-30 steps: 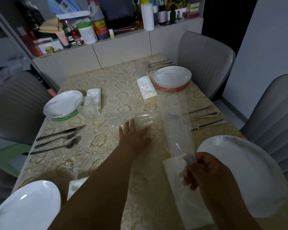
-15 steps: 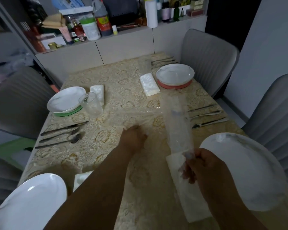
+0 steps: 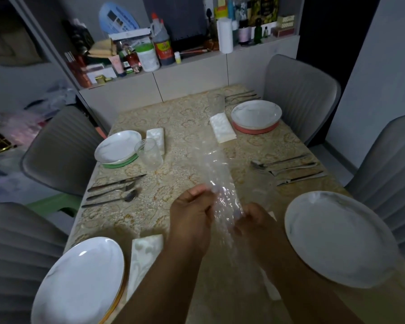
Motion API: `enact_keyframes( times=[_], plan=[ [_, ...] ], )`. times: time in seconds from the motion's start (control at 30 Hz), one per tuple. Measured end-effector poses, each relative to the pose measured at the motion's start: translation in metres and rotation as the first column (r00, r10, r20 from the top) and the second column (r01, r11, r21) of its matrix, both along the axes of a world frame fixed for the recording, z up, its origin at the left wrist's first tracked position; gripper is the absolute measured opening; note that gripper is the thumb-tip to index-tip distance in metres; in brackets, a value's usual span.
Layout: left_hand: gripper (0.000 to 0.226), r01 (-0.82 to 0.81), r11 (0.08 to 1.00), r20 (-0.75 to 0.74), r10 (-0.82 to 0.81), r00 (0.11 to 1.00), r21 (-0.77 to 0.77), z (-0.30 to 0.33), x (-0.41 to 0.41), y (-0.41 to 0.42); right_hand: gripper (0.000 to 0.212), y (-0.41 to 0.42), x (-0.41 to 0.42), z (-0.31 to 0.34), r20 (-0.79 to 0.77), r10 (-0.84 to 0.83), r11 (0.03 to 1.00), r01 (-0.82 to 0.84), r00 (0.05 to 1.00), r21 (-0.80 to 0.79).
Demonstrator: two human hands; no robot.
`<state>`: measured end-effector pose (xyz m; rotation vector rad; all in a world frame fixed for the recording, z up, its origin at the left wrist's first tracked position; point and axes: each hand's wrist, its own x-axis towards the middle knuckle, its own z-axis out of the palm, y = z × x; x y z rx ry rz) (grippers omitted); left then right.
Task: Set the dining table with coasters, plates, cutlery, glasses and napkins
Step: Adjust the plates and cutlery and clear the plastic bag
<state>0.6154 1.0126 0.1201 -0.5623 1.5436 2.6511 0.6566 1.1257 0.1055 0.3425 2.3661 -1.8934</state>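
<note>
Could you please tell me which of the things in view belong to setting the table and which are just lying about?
Job: plates, napkins, cutlery, glasses, coasters, and the clear wrapper gripped by the left hand and right hand.

Lying about: shelf bottles, paper roll, chairs.

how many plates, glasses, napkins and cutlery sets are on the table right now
plates: 4
glasses: 3
napkins: at least 3
cutlery sets: 3
total: 13
Both hands, left and right, hold clear plastic wrap.
</note>
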Motion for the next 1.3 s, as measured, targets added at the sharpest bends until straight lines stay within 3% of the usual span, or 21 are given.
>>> enact_keyframes(
  times=[0.07, 0.1, 0.17, 0.2, 0.27, 0.33, 0.4, 0.47, 0.6, 0.87, 0.93, 1.0, 1.07, 1.17, 1.23, 1.3],
  plan=[
    [0.019, -0.052, 0.998, 0.027, 0.052, 0.998, 0.031, -0.011, -0.008, 0.005, 0.007, 0.000, 0.000, -0.007, -0.045, -0.056, 0.997, 0.053, 0.997, -0.053],
    [0.019, -0.057, 0.998, 0.016, 0.058, 0.998, -0.026, -0.017, -0.014, 0.006, 0.015, 0.002, 0.001, -0.006, -0.027, -0.105, 0.990, 0.102, 0.994, -0.095],
    [0.022, -0.019, 0.938, -0.036, 0.007, 0.999, -0.346, -0.036, -0.037, 0.005, 0.025, 0.010, 0.002, -0.007, -0.012, -0.166, 0.979, 0.164, 0.986, -0.120],
    [0.031, 0.002, 0.830, -0.057, -0.041, 0.998, -0.557, -0.048, -0.051, 0.002, 0.023, 0.015, 0.002, -0.007, -0.029, -0.176, 0.982, 0.174, 0.984, -0.077],
    [0.054, 0.070, 0.460, -0.032, -0.209, 0.977, -0.885, -0.071, -0.083, -0.004, 0.016, 0.025, 0.003, -0.008, -0.044, -0.184, 0.983, 0.183, 0.982, -0.019],
    [0.061, 0.188, 0.024, 0.170, -0.330, 0.928, -0.982, -0.089, -0.113, -0.004, 0.013, 0.034, 0.003, -0.008, -0.033, -0.210, 0.976, 0.207, 0.977, -0.063],
    [0.057, 0.220, -0.327, 0.336, -0.356, 0.872, -0.919, -0.104, -0.138, -0.001, 0.014, 0.040, 0.002, -0.009, -0.008, -0.225, 0.968, 0.223, 0.974, -0.119],
    [0.056, 0.239, -0.480, 0.434, -0.350, 0.830, -0.844, -0.114, -0.156, 0.003, 0.015, 0.046, 0.000, -0.010, 0.007, -0.237, 0.950, 0.233, 0.972, -0.209],
    [0.062, 0.340, -0.570, 0.580, -0.313, 0.752, -0.749, -0.127, -0.182, 0.010, 0.019, 0.056, -0.005, -0.016, 0.040, -0.243, 0.921, 0.244, 0.969, -0.304],
    [0.072, 0.336, -0.495, 0.546, -0.376, 0.749, -0.801, -0.138, -0.197, 0.012, 0.021, 0.060, -0.009, -0.020, 0.050, -0.253, 0.906, 0.255, 0.966, -0.337],
    [0.071, 0.388, -0.409, 0.537, -0.363, 0.761, -0.826, -0.134, -0.202, 0.013, 0.023, 0.057, -0.007, -0.020, 0.039, -0.249, 0.918, 0.249, 0.968, -0.308],
    [0.057, 0.481, -0.131, 0.492, -0.382, 0.782, -0.867, -0.124, -0.198, 0.013, 0.023, 0.055, -0.005, -0.020, 0.039, -0.259, 0.916, 0.258, 0.965, -0.308],
    [0.049, 0.451, 0.106, 0.385, -0.374, 0.844, -0.886, -0.113, -0.184, 0.007, 0.020, 0.053, -0.005, -0.018, 0.035, -0.245, 0.927, 0.245, 0.969, -0.283],
    [0.040, 0.157, 0.300, 0.101, -0.194, 0.976, -0.941, -0.089, -0.147, -0.003, 0.014, 0.050, -0.003, -0.012, 0.027, -0.229, 0.944, 0.229, 0.973, -0.237],
    [0.023, -0.007, 0.457, -0.058, -0.096, 0.994, -0.890, -0.066, -0.120, -0.008, 0.012, 0.045, -0.003, -0.004, 0.013, -0.224, 0.951, 0.222, 0.974, -0.214],
    [0.028, -0.059, 0.656, -0.131, -0.061, 0.990, -0.753, -0.038, -0.087, -0.008, 0.011, 0.036, -0.001, 0.004, 0.015, -0.198, 0.962, 0.198, 0.980, -0.189]
  ],
)
